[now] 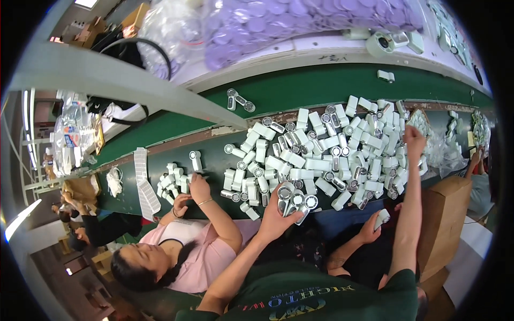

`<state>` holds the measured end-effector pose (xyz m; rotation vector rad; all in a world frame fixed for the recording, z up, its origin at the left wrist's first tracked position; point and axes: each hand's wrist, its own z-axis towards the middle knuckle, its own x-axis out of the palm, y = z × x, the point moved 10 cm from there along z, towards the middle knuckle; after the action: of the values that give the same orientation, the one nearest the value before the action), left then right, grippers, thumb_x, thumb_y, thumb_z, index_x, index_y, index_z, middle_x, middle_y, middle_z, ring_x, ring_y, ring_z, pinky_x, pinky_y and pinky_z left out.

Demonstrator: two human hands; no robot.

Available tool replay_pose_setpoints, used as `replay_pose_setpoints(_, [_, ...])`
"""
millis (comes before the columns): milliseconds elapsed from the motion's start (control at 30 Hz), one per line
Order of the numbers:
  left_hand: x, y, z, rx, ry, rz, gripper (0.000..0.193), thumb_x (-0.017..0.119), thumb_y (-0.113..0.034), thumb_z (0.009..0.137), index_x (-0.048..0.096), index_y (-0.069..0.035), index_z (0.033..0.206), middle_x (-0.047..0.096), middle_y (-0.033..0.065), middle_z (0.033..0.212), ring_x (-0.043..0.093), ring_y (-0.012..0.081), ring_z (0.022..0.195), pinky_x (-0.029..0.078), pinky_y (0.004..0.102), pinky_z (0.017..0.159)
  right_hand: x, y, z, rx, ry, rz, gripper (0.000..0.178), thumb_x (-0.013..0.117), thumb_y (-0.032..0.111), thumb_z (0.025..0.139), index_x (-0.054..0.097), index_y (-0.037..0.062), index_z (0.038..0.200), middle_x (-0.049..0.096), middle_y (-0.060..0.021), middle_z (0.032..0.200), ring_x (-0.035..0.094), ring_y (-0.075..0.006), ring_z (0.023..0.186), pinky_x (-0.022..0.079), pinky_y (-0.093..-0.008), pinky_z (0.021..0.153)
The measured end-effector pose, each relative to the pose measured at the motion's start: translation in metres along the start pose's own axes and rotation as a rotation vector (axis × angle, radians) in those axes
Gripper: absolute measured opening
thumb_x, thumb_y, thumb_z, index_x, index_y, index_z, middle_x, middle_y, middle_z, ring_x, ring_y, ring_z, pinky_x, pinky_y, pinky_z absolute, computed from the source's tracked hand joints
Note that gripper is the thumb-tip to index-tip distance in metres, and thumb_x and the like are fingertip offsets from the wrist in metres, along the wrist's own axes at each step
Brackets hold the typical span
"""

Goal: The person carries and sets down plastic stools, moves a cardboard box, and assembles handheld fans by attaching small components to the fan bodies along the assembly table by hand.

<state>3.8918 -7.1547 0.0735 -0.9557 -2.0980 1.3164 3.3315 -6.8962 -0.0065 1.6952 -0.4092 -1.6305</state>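
My left hand is closed around three small pale-green handheld fans, their round silver-ringed ends facing up. It hangs over the near edge of a large heap of similar fans spread on the dark green table. Stretched out to the far right, my right hand is closed in a fist shape beside a clear plastic bag at the heap's right end. Whatever is between its fingers, if anything, is hidden.
At left, a co-worker in pink handles fans by a smaller pile. Another person's hand holds one fan near me. A cardboard box stands at right. Beyond, a shelf carries a bag of purple discs; a pale metal bar crosses upper left.
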Motion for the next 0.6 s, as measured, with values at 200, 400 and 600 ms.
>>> replay_pose_setpoints(200, [-0.04, -0.005, -0.012, 0.103, -0.116, 0.089, 0.095, 0.087, -0.011, 0.08, 0.032, -0.003, 0.157, 0.062, 0.0162, 0.133, 0.063, 0.0243, 0.12, 0.049, 0.0364, 0.104, 0.108, 0.223, -0.206, 0.04, 0.492, 0.52, 0.015, 0.068, 0.007, 0.1, 0.072, -0.0031, 0.11, 0.073, -0.0065, 0.083, 0.067, -0.0112, 0.068, 0.055, -0.0264, 0.064])
replay_pose_setpoints(400, [-0.068, -0.031, -0.035, 0.068, -0.149, 0.174, 0.096, 0.085, -0.013, 0.081, 0.029, -0.005, 0.159, 0.064, 0.025, 0.131, 0.069, 0.0366, 0.116, 0.054, 0.0413, 0.099, 0.11, 0.381, -0.333, -0.185, 0.821, 0.575, 0.007, 0.073, -0.001, 0.093, 0.072, -0.0018, 0.1, 0.075, -0.0089, 0.085, 0.072, -0.015, 0.075, 0.058, -0.0286, 0.068])
replay_pose_setpoints(600, [-0.081, -0.054, -0.052, 0.186, -0.161, 0.295, 0.096, 0.084, -0.007, 0.081, 0.029, -0.01, 0.159, 0.064, 0.0274, 0.129, 0.069, 0.0437, 0.108, 0.058, 0.0456, 0.087, 0.077, 0.463, -0.379, -0.768, 0.675, 0.432, 0.02, 0.085, -0.002, 0.075, 0.075, 0.0046, 0.091, 0.069, -0.0071, 0.092, 0.069, -0.0221, 0.079, 0.055, -0.032, 0.066])
